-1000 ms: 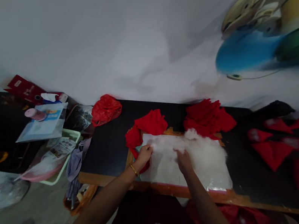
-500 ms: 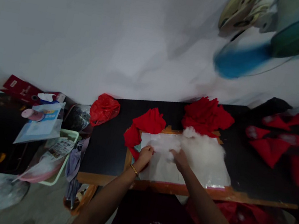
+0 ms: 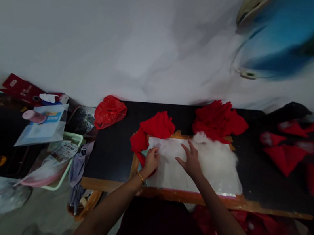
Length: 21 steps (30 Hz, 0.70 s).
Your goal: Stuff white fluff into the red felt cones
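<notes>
On the right half of a flat white sheet [image 3: 176, 179], near the front edge of a black tabletop [image 3: 111, 158], lay a mound of fluffy white fibre [image 3: 216, 161], with a thinner wisp reaching leftward between the hands. The right hand [image 3: 191, 161] was open over the sheet, its fingers spread just beside the mound; whether the fingertips touched the wisp could not be told. At the sheet's left side, the left hand [image 3: 151, 162] had its fingers drawn together in a pinch, though what they gripped, if anything, was too small to make out. A thin gold-coloured bracelet [image 3: 140, 177] circled that wrist.

Behind the left hand and partly under it spread a crumpled bright red cloth [image 3: 160, 124], overlapping the sheet's corner. A larger heap of ruffled red fabric [image 3: 219, 122] lay behind the mound. Farther right, several red cone-shaped pieces [image 3: 287, 157] were scattered, some with whitish patches, near a dark black object [image 3: 290, 111] by the wall.

Toward the left end of the tabletop sat a crinkled red plastic bag [image 3: 110, 112]. Beyond it, a pink cylinder [image 3: 34, 116] rested on a clear packet with blue and white contents [image 3: 42, 130], above a pale green plastic basket [image 3: 80, 143]. Blurred blue fan blades [image 3: 282, 54] showed at upper right.
</notes>
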Tool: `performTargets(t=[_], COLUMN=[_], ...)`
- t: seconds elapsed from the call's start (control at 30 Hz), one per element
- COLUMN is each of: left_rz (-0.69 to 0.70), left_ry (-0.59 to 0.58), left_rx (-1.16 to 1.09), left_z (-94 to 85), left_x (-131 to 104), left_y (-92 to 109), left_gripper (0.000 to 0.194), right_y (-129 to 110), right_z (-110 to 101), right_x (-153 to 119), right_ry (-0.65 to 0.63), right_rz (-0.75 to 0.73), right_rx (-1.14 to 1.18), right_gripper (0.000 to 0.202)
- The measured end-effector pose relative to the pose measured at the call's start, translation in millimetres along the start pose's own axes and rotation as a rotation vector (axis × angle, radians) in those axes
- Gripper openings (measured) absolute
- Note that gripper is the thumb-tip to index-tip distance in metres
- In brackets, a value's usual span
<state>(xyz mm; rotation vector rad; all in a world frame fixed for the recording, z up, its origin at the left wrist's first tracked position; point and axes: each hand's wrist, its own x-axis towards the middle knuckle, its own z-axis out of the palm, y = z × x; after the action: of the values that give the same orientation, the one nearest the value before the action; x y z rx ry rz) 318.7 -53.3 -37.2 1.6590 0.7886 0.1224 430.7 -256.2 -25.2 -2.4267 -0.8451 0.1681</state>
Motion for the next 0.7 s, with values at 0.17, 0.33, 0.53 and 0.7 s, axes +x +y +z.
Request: performTargets(t=[0.17,0.33,0.53,0.7], left_rz=[0.073,0.065,0.104,0.115], left_ry=[-0.031,-0.048,-0.149,-0.158], left_rx=[0.087,0.123,0.136,0.151], left_z=[17.8,25.1,34.1,47.2], left_x=[0.7,1.9,7.0,11.7], left_y=[8.0,6.9,2.4,-2.9], left_gripper=[0.025,0.05,0.035,0.027], right_y=[-19.5,-5.6,-4.2,-7.0], right_z=[34.0,59.1,57.4,37.1], right_x=[18.6,12.4,2.7,-18.2], right_ry=[-0.273,-0.368,-0.334,-0.187], right_rz=[-0.122,-0.084,-0.1,-0.11], right_rx=[-0.194,-0.214,-0.201,-0.165], right_gripper=[0.068,0.054,0.046,0.056])
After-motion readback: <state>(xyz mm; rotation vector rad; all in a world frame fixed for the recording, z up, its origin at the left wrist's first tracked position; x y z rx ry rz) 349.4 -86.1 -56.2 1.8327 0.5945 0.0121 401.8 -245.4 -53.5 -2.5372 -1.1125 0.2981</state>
